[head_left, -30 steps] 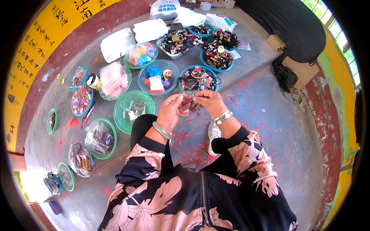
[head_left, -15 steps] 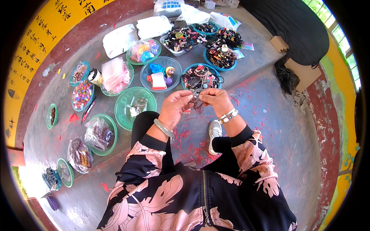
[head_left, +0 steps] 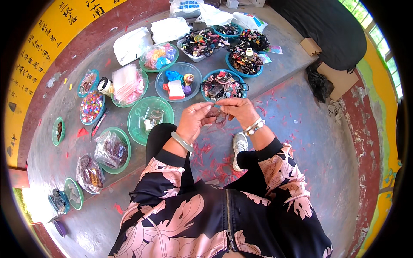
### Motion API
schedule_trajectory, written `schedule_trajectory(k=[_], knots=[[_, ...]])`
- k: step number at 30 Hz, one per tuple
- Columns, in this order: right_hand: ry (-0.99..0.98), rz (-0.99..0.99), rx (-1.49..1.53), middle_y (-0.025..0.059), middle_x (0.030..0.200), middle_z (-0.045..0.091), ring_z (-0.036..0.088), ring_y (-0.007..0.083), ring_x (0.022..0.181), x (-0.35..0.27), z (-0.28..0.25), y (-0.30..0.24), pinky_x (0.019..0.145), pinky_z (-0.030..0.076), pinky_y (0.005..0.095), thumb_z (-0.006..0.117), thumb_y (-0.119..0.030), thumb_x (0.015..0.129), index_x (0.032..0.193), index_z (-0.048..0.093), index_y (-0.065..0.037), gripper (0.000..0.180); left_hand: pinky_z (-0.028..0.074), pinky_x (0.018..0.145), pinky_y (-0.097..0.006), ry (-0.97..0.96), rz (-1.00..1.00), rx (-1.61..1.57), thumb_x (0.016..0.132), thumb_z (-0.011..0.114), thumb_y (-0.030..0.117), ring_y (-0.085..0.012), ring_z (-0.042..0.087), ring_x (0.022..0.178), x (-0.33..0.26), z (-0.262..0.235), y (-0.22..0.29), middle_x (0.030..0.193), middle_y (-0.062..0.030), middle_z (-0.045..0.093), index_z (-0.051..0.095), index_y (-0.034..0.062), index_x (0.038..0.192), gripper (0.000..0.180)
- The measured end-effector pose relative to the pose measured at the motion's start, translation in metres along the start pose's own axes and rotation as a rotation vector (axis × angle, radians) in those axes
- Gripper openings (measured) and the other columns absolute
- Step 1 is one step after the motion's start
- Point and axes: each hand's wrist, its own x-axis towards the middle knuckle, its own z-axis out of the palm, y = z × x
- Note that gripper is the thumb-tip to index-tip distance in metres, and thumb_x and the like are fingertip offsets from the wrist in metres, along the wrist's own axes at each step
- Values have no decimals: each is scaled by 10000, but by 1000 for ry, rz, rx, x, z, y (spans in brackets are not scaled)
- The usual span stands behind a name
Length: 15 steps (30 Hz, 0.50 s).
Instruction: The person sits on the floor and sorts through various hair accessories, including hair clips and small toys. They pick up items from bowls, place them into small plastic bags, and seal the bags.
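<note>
Nearest the camera, the person's black jacket with pink leaf print (head_left: pixel 215 219) fills the lower frame. Above it, the left hand (head_left: pixel 194 121) and right hand (head_left: pixel 239 111) meet, both pinched shut on a small dark brownish item (head_left: pixel 214 114); its fingers hide most of it, so its kind cannot be told. A white shoe (head_left: pixel 239 148) lies below the hands. Just beyond, a blue round bowl of dark tangled pieces (head_left: pixel 223 85) sits on the grey concrete step (head_left: pixel 60 155), beside a green plastic bowl (head_left: pixel 150 116).
</note>
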Motion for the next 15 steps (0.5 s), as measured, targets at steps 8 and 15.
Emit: schedule_trajectory(k=[8,15], knots=[[-5,12,74,16,741,645,550,64,597,-2,1,1,503,418,200,571,-32,782,881,686,-53,154,537,668,-247,-14,-7,-70,866,503,64,-200,629,839,-4,1,7,927,-141,624,572,-3,1023,184],[-27,-1,85,18,714,630,550,74,590,1,0,4,524,429,205,555,-9,790,823,673,-32,125,530,694,-273,-75,22,-96,876,458,111,-214,630,819,-4,-2,9,943,-153,620,544,-11,1027,212]])
